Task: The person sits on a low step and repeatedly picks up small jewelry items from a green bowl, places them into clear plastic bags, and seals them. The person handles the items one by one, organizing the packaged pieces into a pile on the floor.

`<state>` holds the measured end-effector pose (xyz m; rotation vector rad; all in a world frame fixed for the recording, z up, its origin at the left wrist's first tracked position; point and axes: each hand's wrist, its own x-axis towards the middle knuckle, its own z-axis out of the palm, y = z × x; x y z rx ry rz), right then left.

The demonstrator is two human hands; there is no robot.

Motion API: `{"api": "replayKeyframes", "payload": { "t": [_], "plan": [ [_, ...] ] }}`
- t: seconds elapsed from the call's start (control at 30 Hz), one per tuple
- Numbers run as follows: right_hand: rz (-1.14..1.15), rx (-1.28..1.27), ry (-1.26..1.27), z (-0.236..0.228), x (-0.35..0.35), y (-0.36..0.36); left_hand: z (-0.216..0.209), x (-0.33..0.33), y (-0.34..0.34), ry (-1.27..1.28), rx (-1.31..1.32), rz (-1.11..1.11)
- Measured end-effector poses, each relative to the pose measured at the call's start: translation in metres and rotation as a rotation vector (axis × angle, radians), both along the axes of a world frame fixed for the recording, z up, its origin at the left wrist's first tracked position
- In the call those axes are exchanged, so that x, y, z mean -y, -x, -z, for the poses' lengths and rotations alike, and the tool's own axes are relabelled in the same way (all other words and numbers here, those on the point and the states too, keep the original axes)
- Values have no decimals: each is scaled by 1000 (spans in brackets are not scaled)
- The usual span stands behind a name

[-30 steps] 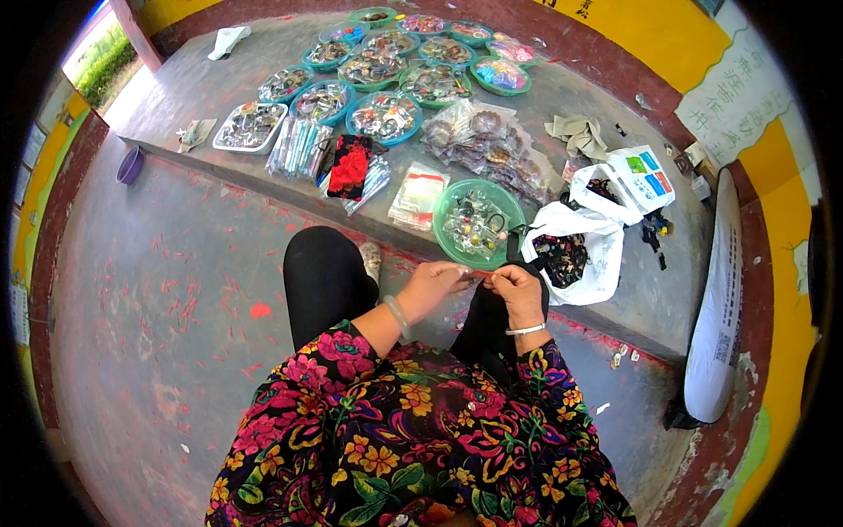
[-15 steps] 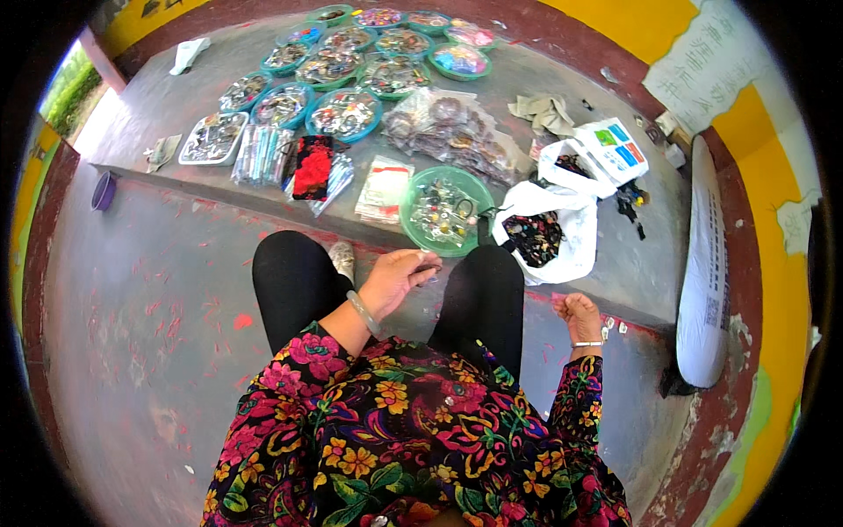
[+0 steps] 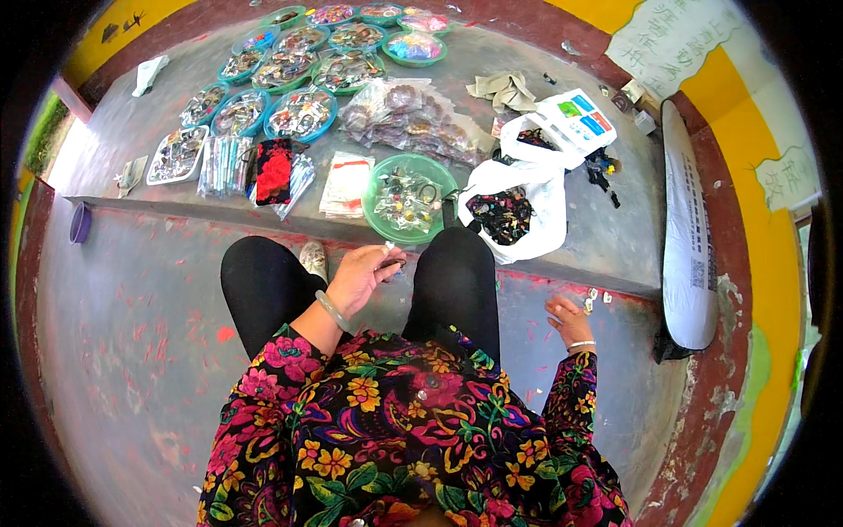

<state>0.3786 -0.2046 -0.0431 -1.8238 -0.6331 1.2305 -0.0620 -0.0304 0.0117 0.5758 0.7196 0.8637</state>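
Between my knees, my left hand (image 3: 358,277) is closed, its thumb and fingers pinching a small dark band (image 3: 392,263). A tiny white bit shows at the fingertips; its kind is too small to make out. The green basin (image 3: 373,206) just beyond holds clear bags with small dark rings and bright pieces. Out to the right, my right hand (image 3: 569,321) hangs low over the floor beside the step, fingers bent and apart, with nothing visible in them. Several small white pieces (image 3: 589,305) lie close to its fingertips.
On the raised concrete step stand a white bag (image 3: 549,230) of dark bands, a white box (image 3: 575,123), a stack of printed cards (image 3: 344,184), clear plastic packets (image 3: 408,119) and several filled basins (image 3: 301,114). A long wrapped roll (image 3: 689,237) leans at the right wall.
The view has turned, so the step's things sit further left. The small pink scrap at my right fingertips no longer shows, and those fingers have spread. My left hand keeps its pinch.
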Motion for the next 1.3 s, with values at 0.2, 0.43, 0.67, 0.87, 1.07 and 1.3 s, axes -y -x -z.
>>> {"api": "replayKeyframes", "payload": {
  "t": [0.2,0.43,0.67,0.87,1.07,1.3],
  "plan": [
    [-535,914,506,53,12,-56,0,0,-2,38,3,-7],
    [53,-123,-104,-21,-28,14,-3,0,1,29,26,-4],
    [-169,-203,-237,-77,-95,116,-10,1,-2,71,167,0],
    [-444,-269,-283,-92,-133,217,-8,5,-2,34,158,28],
    [-429,-287,-313,-81,-147,259,-7,7,-4,-7,158,36],
    [-314,-231,-327,-71,-148,262,-3,8,-7,65,217,12]
  ]
}}
